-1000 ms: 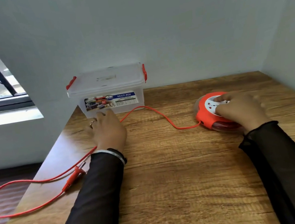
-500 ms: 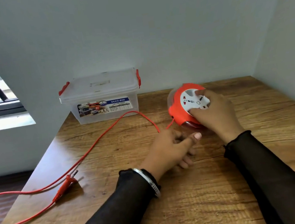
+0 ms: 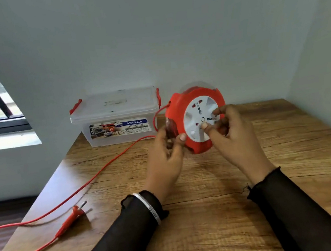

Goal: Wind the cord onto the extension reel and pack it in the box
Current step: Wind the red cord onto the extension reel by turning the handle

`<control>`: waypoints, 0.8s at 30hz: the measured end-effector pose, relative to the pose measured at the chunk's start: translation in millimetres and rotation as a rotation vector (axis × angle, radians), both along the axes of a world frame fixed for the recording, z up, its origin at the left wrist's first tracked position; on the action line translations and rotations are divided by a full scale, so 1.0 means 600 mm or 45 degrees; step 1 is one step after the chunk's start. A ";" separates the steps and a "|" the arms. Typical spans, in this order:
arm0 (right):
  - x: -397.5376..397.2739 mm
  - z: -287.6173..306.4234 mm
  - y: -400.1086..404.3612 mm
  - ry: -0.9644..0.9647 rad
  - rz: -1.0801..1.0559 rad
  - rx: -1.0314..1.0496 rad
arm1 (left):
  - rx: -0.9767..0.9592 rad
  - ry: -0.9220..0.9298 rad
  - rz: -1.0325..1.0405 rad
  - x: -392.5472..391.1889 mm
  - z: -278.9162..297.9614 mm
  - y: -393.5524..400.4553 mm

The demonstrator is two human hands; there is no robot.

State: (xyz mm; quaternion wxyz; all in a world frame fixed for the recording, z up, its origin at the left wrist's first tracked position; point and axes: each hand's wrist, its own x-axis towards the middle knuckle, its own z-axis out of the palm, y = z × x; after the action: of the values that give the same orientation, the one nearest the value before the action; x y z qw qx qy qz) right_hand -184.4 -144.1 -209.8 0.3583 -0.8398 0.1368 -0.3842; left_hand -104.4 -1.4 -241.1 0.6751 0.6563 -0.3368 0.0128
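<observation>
The orange extension reel (image 3: 176,113) with its white socket face is held upright above the table, face toward me. My left hand (image 3: 165,163) grips its left rim, thumb on the orange edge. My right hand (image 3: 233,138) holds the white face, fingers pinching near its centre. The orange cord (image 3: 103,170) leaves the reel's left side, loops down and runs across the table to the left edge. Its plug (image 3: 73,217) lies on the table near the front left. The clear plastic box (image 3: 118,118) with red latches stands closed against the wall.
The wooden table (image 3: 223,212) sits in a corner, with walls behind and to the right. A window is at the far left. The cord hangs off the table's left edge and comes back up to the plug.
The reel has been lifted off the table and tilted upright. My left hand moved from the table onto the reel's rim. My right hand stayed on the white face.
</observation>
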 end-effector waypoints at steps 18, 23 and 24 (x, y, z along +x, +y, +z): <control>0.018 -0.027 0.039 0.357 0.155 -0.740 | 0.312 -0.350 0.135 0.053 0.032 0.056; 0.028 -0.035 0.033 0.297 -0.042 -0.741 | 0.366 -0.384 0.030 0.042 0.031 0.051; 0.030 -0.036 0.031 0.313 -0.087 -0.770 | 0.362 -0.367 0.011 0.041 0.031 0.050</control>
State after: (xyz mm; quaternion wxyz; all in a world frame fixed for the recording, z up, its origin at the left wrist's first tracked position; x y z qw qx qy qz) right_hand -166.2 -125.7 -231.6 0.0605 -0.9432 0.0869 -0.3149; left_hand -79.8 28.6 -222.6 0.5204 0.7378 -0.4254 0.0619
